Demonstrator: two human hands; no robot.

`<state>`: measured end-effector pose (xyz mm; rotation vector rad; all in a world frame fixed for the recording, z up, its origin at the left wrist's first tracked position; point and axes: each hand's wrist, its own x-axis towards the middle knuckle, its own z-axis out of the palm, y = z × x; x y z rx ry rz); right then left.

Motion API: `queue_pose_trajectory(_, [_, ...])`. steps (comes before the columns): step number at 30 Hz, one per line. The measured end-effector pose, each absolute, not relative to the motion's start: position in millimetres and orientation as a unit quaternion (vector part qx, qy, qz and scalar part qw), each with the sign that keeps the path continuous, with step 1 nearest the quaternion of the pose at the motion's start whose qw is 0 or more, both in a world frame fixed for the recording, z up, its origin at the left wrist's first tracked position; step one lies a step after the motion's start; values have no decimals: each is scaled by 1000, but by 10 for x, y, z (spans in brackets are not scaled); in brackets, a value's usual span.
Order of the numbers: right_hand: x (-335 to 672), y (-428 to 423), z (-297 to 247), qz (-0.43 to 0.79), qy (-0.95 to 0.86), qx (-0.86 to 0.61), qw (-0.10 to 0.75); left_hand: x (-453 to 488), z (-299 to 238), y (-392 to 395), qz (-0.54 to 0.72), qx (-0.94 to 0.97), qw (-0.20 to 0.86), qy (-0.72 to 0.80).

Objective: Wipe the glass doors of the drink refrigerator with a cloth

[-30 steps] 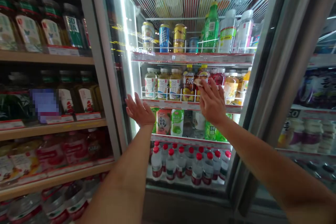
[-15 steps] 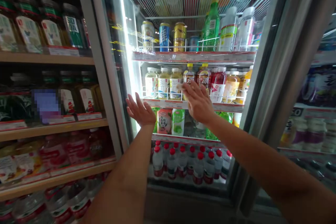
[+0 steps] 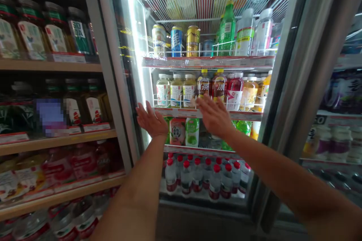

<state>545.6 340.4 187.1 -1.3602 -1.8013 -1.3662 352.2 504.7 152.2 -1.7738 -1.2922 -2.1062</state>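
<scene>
My left hand (image 3: 152, 121) is open with its fingers stretched up, at the inner edge of the cooler's glass door (image 3: 124, 67) on the left; I cannot tell whether it touches the glass. My right hand (image 3: 215, 117) is open too, fingers spread and pointing left, in front of the shelf rail (image 3: 181, 112) below a row of tea bottles (image 3: 177, 91). Nothing shows in its fingers. Just right of those stand darker drink bottles (image 3: 219, 84). Cartons (image 3: 177, 131) sit on the shelf below, between my two hands.
Cans (image 3: 177, 41) and green and white bottles (image 3: 226, 30) fill the upper cooler shelf; red-capped water bottles (image 3: 195, 175) stand at the bottom. Wooden shelves (image 3: 56, 139) of bottled drinks are on the left. The cooler's metal frame (image 3: 299, 83) and another glass door are on the right.
My right hand has slid left and slightly down along the middle shelf, from the dark bottles toward the tea bottles. My left hand has stayed in place.
</scene>
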Motion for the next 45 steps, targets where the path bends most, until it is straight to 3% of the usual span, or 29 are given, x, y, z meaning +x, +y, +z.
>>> queue_pose_trajectory(4, [5859,3194,2668,-548,-493,-549,394,3520,1529,5039,-687,-581,58,-434])
queue_pose_trajectory(7, [5987,3114,2811,-559,-463,-545,419,3522,1548,5022,-684,-582,59,-437])
queue_pose_trajectory(16, [5693,3349,2245,-532,-612,-502,302,3527,1559,4977,-681,-582,70,-439])
queue_pose_trajectory(21, [5693,3344,2264,-565,-595,-491,293,3522,1724,4939,-699,-557,64,-444])
queue_pose_trajectory(29, [5677,3335,2265,-577,-589,-481,298,3799,2556,4877,-696,-630,106,-328])
queue_pose_trajectory(36, [5508,3415,2161,-516,-643,-490,283,3857,2505,4846,-710,-618,118,-316])
queue_pose_trajectory(45, [5323,3634,2306,-488,-735,-434,184,3834,2569,4871,-708,-618,109,-324])
